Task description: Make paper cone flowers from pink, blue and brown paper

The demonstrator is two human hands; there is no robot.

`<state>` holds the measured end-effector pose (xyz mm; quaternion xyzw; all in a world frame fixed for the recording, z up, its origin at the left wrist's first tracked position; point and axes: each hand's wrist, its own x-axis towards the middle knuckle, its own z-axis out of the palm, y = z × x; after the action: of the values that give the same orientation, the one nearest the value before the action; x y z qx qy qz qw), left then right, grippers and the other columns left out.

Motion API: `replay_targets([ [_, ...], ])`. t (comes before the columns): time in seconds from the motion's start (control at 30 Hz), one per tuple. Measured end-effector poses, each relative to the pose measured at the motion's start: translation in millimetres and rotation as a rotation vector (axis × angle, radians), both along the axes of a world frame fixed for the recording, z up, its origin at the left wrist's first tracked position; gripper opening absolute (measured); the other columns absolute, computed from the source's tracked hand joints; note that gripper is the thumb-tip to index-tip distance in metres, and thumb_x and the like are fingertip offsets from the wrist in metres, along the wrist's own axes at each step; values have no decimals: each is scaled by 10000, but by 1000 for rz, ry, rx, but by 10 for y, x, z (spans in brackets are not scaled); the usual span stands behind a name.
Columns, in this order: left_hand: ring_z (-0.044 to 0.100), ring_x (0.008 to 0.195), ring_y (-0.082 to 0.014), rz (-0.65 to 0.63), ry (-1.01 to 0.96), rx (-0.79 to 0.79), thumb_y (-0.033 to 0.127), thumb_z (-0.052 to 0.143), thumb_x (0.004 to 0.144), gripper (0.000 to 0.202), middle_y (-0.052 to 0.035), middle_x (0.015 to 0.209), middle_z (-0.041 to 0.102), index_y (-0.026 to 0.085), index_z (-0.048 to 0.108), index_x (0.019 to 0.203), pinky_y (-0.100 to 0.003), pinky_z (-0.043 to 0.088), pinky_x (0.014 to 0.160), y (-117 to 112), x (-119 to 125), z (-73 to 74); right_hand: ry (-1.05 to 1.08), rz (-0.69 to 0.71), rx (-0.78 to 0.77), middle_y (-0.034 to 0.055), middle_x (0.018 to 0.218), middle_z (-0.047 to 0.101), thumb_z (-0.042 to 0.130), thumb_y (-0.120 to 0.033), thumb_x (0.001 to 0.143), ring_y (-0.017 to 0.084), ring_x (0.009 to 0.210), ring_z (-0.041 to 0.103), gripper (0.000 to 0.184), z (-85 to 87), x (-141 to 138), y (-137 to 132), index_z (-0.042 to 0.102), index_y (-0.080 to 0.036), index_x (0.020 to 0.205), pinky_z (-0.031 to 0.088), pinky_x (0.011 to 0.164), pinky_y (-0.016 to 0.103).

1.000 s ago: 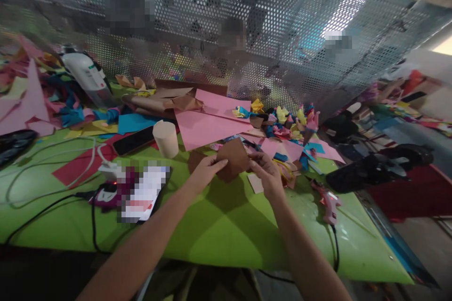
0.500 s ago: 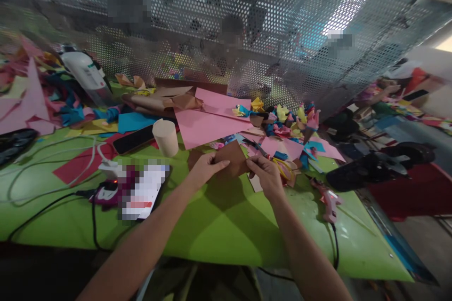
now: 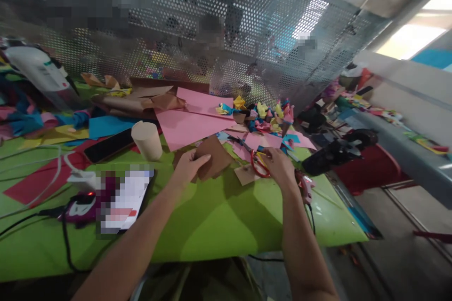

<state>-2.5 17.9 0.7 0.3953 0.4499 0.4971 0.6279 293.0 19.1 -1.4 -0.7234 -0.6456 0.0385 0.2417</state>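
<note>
My left hand (image 3: 186, 169) pinches a square of brown paper (image 3: 216, 156) between thumb and fingers, just above the green table (image 3: 219, 216). To the right, my right hand (image 3: 281, 168) has its fingers closed at the handles of a pair of scissors (image 3: 254, 165), red and yellow, whose blades point away to the left. Small paper pieces lie under and around the scissors, among them a light brown piece (image 3: 245, 175). Partly hidden behind my right wrist is a pink glue gun (image 3: 306, 187).
Pink paper sheets (image 3: 192, 124) and crumpled paper flowers (image 3: 263, 112) lie at the back. A beige paper roll (image 3: 147, 141), a dark phone (image 3: 111, 145), a lit phone (image 3: 127, 200) and a power strip (image 3: 81, 208) with cables are on the left. A perforated metal screen (image 3: 169, 42) stands behind.
My right hand has let go of the brown paper and moved right onto the scissors. My left hand still holds the paper. The view has turned to the right.
</note>
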Motion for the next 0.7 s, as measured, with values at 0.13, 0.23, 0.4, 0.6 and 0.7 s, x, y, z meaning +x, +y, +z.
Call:
replay_targets([
  [0.13,673,682,-194,36,-1,-28,364,861,584,319,-60,740,753,154,726,782,-285,509,626,-3,-20,21,-87,-37,-87,99,1039,713,695,-247,793,259,958,647,291,-142,-8,-8,676,-227,1083,435,711,305],
  [0.23,688,721,-210,44,-40,-29,349,859,570,307,-55,741,754,165,723,775,-297,522,653,-4,-22,45,-111,-68,-119,119,1048,713,676,-266,790,269,945,654,354,-176,-88,15,643,-210,1138,429,693,306],
  [0.4,696,717,-214,59,-104,-16,338,849,557,276,-48,707,749,168,699,715,-300,539,661,-5,-23,80,92,-107,6,76,935,696,605,-252,721,239,792,632,494,-112,-56,-13,618,-208,1212,427,651,308],
  [0.6,701,724,-225,86,-98,-9,324,835,587,252,-57,716,759,160,714,736,-302,545,651,10,-52,78,950,236,-22,-16,739,602,620,-312,665,111,497,430,618,-79,-154,-63,626,-196,1272,334,460,238],
  [0.7,709,750,-237,101,-108,-4,325,829,605,269,-63,733,760,161,722,789,-316,545,665,22,-68,68,981,386,-75,-41,670,516,684,-361,715,123,511,432,581,-43,-319,-121,624,-228,1277,353,451,244],
])
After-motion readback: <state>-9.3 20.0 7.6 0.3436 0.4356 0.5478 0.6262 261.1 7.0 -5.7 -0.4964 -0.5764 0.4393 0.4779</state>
